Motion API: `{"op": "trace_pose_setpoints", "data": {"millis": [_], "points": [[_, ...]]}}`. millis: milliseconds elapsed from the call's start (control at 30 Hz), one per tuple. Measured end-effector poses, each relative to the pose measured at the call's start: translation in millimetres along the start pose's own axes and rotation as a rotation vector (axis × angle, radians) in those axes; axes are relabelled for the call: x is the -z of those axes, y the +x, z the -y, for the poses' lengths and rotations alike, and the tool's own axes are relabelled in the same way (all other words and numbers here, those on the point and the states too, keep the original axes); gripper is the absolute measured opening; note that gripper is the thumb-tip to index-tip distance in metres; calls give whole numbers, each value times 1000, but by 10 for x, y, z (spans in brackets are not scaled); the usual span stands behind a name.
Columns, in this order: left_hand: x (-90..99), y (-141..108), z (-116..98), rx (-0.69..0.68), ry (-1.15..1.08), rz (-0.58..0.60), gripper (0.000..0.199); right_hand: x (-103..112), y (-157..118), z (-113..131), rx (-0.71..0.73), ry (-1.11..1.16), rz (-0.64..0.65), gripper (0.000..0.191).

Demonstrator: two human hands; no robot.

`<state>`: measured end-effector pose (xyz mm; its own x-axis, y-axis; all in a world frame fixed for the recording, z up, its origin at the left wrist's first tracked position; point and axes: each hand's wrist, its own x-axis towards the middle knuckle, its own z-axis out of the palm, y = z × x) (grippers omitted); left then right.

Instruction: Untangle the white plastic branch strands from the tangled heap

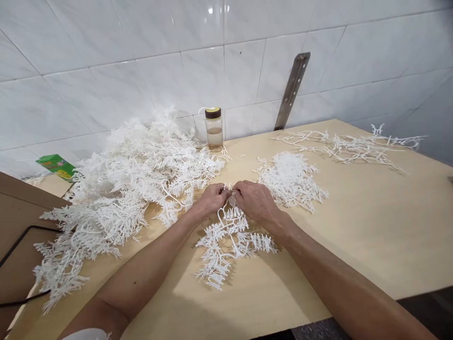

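Note:
A white branched plastic piece point(230, 236) hangs toward me over the table from between my hands, its feathery sprigs spread out. My left hand point(213, 197) pinches its far end with thumb and forefinger. Right beside it, my right hand point(253, 200) has its fingers closed on the same end, fingertips nearly touching those of the left. To the left lies a large heap of white branched pieces point(152, 160). A smaller pile of short white sprigs point(292, 179) sits just beyond my right hand. Bare white stems point(357, 146) lie at the back right.
A bottle with a dark lid point(214, 130) stands near the tiled wall point(198, 80). A metal strip point(293, 89) leans there. A green packet point(56, 165) and a brown box point(21, 212) with a black cord are at the left of the wooden table point(371, 226).

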<state>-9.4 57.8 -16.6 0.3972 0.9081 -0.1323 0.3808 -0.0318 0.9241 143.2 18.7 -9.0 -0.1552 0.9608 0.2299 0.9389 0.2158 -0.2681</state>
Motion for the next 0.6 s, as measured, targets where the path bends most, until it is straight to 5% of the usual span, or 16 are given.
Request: {"op": "trace_pose_setpoints", "data": {"millis": [167, 333, 400, 500, 600], "points": [[22, -73, -38, -7, -228, 160, 36, 32, 53, -341, -201, 2, -211, 20], [-3, -77, -45, -75, -392, -30, 43, 144, 64, -617, -290, 173, -477, 16], [-18, -73, -46, -84, -402, -77, 43, 173, 47, -538, -291, 306, -428, 21], [-40, -71, -37, -106, -353, -102, 43, 179, 12, -310, -231, 521, -164, 35], [-59, -62, -6, -139, -297, -112, 42, 157, -13, -144, -179, 546, -52, 35]]}}
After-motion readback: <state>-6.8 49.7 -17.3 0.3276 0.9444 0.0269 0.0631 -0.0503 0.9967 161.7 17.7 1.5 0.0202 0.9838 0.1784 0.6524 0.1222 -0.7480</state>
